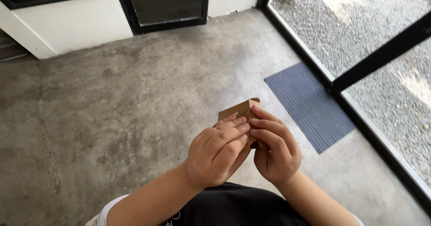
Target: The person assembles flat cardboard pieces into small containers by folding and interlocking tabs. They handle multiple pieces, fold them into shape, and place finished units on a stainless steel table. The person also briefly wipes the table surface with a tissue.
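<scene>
Both hands, left hand (pixel 216 152) and right hand (pixel 274 147), pinch the brown cardboard piece (pixel 238 111).

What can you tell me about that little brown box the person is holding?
The small brown box looks like plain kraft cardboard, matte and unprinted on the sides that show. Only its upper part is visible: a flat face, a sharp folded corner and a rounded tab at the top edge. It is held in the air, tilted, above a bare concrete floor. Both hands grip it: the left hand covers its lower left, the right hand wraps its right side, fingertips meeting on the front. Whether it is open or shut cannot be told.
</scene>
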